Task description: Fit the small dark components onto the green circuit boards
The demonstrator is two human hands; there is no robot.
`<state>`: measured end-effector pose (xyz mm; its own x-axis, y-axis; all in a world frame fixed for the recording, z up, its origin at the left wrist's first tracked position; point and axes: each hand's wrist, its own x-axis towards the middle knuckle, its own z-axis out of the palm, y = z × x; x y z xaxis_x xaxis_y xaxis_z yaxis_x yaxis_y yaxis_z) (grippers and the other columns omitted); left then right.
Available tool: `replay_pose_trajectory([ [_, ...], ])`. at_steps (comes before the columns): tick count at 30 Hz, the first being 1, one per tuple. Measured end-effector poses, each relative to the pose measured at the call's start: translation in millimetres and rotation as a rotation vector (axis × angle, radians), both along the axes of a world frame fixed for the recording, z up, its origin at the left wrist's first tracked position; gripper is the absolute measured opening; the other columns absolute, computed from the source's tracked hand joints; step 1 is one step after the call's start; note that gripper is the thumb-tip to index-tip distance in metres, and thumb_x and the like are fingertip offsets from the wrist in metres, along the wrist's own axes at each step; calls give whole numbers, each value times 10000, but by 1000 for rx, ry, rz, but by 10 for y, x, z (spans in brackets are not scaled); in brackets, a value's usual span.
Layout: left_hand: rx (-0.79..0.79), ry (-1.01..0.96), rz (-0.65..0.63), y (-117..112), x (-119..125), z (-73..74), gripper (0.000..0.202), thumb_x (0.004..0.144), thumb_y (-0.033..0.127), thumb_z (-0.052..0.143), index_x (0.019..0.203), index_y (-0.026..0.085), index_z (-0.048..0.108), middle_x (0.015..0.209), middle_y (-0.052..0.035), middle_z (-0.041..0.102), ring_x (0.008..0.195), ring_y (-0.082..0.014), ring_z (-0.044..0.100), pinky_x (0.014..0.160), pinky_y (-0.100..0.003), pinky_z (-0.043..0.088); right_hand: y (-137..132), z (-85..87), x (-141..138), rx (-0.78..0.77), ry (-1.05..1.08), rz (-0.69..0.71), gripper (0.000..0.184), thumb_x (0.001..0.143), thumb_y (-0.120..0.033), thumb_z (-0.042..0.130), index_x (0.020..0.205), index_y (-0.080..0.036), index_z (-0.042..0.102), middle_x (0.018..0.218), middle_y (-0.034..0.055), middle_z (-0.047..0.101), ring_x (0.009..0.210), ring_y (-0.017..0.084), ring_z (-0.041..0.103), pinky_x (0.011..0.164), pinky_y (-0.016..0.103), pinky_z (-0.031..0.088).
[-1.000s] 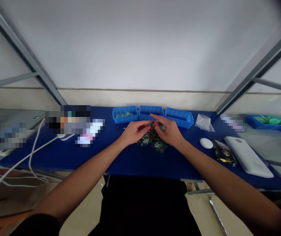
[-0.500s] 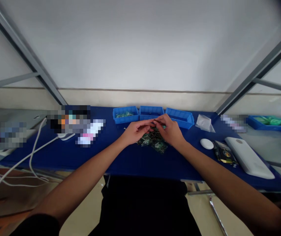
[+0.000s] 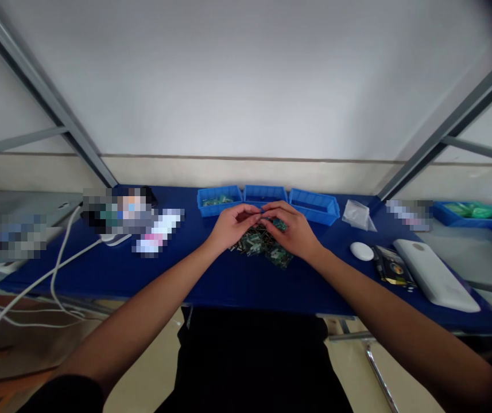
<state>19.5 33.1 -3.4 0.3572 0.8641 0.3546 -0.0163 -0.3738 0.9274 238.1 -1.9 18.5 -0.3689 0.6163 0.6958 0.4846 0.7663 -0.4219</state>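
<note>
My left hand (image 3: 233, 226) and my right hand (image 3: 291, 229) meet fingertip to fingertip over a heap of small green and metallic parts (image 3: 267, 245) on the blue table. Both hands are closed in a pinch. Whatever lies between the fingers is too small and too covered to name. Just behind the hands stand a left blue bin (image 3: 220, 201) with small pale green pieces in it, a middle blue bin (image 3: 265, 194) partly hidden by the fingers, and a right blue bin (image 3: 313, 206).
To the right lie a clear plastic bag (image 3: 357, 214), a white round case (image 3: 361, 251), a black and gold packet (image 3: 394, 268) and a long white device (image 3: 437, 275). White cables (image 3: 58, 264) hang over the left end of the blue table (image 3: 237, 287). A wall rises behind.
My right hand has come slightly down and left, and its fingers bend differently. My left hand has shifted a little left, its fingers more arched. The fingertips still meet above the heap.
</note>
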Motion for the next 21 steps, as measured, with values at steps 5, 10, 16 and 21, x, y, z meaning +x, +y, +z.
replay_pose_trajectory([
  [5, 71, 141, 88, -10, -17, 7, 220, 892, 410, 812, 953, 201, 777, 925, -53, 808, 809, -188, 747, 788, -341, 602, 12, -1, 14, 2, 18, -23, 155, 1024, -229, 634, 1147, -275, 716, 1252, 103, 720, 1183, 263, 711, 1027, 482, 610],
  [10, 124, 209, 144, -62, -12, 47, 192, 889, 391, 818, 952, 216, 769, 906, -44, 803, 771, -182, 728, 731, -327, 566, 29, -19, 15, -55, -23, -34, 119, 1042, -246, 607, 1055, -260, 725, 1024, 66, 768, 905, 225, 745, 825, 393, 622],
  [16, 77, 38, 79, -53, 14, 6, 336, 883, 390, 827, 933, 219, 542, 1016, -65, 813, 875, -201, 768, 805, -357, 597, 52, -93, 9, -140, 11, -56, 63, 986, -309, 684, 968, -249, 690, 912, 34, 780, 759, 204, 746, 716, 351, 614],
  [21, 48, -16, -25, -66, 36, 17, 397, 876, 397, 837, 933, 232, 480, 1228, -110, 772, 1058, -231, 771, 904, -394, 624, 68, -121, 4, -237, 95, -29, 61, 925, -285, 701, 927, -250, 651, 892, 18, 755, 745, 191, 744, 722, 347, 633],
])
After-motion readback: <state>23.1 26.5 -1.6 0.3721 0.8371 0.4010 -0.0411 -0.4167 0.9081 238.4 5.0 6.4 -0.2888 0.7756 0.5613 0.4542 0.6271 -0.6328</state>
